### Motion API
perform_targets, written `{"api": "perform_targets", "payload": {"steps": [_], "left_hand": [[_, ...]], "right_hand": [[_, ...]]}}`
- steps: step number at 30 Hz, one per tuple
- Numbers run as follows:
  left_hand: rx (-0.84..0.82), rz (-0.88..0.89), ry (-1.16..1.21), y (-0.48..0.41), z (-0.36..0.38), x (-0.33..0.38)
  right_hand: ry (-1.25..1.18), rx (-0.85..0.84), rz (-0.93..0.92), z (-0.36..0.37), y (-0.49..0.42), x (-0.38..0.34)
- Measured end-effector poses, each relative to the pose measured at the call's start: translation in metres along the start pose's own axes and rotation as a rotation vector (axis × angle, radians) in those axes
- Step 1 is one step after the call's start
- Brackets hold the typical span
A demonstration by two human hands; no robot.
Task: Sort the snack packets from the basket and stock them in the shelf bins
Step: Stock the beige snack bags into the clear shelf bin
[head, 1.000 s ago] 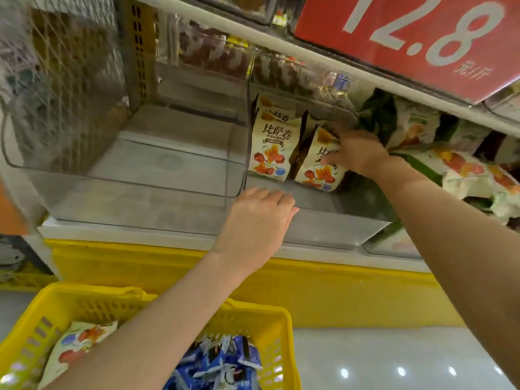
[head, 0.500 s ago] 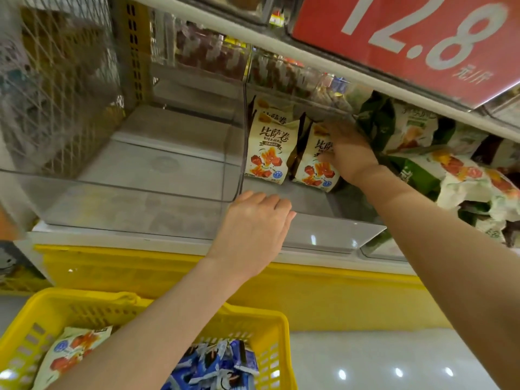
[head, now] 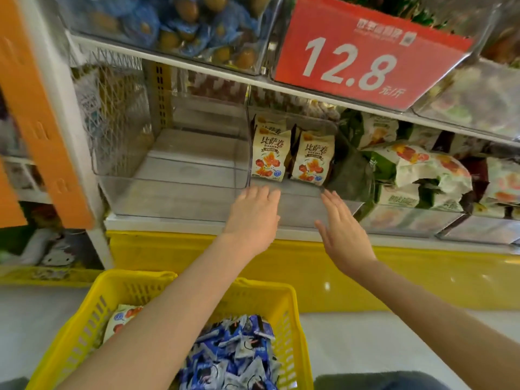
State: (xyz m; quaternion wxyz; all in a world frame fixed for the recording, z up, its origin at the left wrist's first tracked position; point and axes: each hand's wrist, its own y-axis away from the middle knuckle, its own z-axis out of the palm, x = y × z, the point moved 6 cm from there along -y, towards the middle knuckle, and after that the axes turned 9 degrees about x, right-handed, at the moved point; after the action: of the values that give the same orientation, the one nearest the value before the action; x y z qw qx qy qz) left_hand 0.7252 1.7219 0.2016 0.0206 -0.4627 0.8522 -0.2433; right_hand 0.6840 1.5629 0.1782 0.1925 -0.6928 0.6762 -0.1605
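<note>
Your basket [head: 140, 277] sits low at left, packets [head: 233, 353] inside, below both wrists and nearer your left arm. Your left hand [head: 253, 212], fingers relaxed, seemingly rests on the bin [head: 298, 204] rim. Your right hand [head: 342, 229] hovers flat beside it, holding nothing.

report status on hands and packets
Hands open and empty: left hand, right hand, at the clear bin front wall. Cream packets upright inside. Blue packets in yellow basket. Nothing blocking.
</note>
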Motion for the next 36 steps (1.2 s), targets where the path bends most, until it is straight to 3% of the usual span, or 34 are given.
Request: {"api": "perform_targets", "payload": {"steps": [7, 13, 16, 20, 23, 27, 29, 32, 34, 36], "left_hand": [[0.091, -0.209, 0.165, 0.122, -0.031, -0.054], [0.025, -0.707, 0.053, 0.253, -0.012, -0.173], [-0.042, -0.903, 0.035, 0.307, 0.003, -0.219], [-0.137, -1.021, 0.182, 0.358, 0.033, -0.242], [-0.146, -1.091, 0.364, 0.378, 0.051, -0.235], [-0.094, -1.114, 0.332, 0.384, 0.054, -0.236], [-0.075, -1.115, 0.333, 0.383, 0.055, -0.237], [-0.065, -1.099, 0.317, 0.383, 0.055, -0.236], [-0.061, -1.097, 0.298, 0.384, 0.054, -0.236], [-0.062, -1.099, 0.281, 0.387, 0.054, -0.235]], "right_hand": [[-0.119, -0.074, -0.233, -0.001, 0.060, -0.090], [-0.306, -0.361, -0.246, 0.072, 0.105, -0.189], [-0.384, -0.615, -0.203, 0.124, 0.135, -0.239], [-0.545, -0.980, 0.048, 0.182, 0.178, -0.287], [-0.681, -1.116, 0.322, 0.203, 0.210, -0.315], [-0.731, -1.006, 0.496, 0.219, 0.228, -0.333], [-0.807, -0.904, 0.698, 0.222, 0.231, -0.332], [-0.721, -0.757, 0.846, 0.222, 0.229, -0.328], [-0.646, -0.776, 0.890, 0.225, 0.232, -0.329], [-0.620, -0.908, 0.896, 0.229, 0.238, -0.335]]}}
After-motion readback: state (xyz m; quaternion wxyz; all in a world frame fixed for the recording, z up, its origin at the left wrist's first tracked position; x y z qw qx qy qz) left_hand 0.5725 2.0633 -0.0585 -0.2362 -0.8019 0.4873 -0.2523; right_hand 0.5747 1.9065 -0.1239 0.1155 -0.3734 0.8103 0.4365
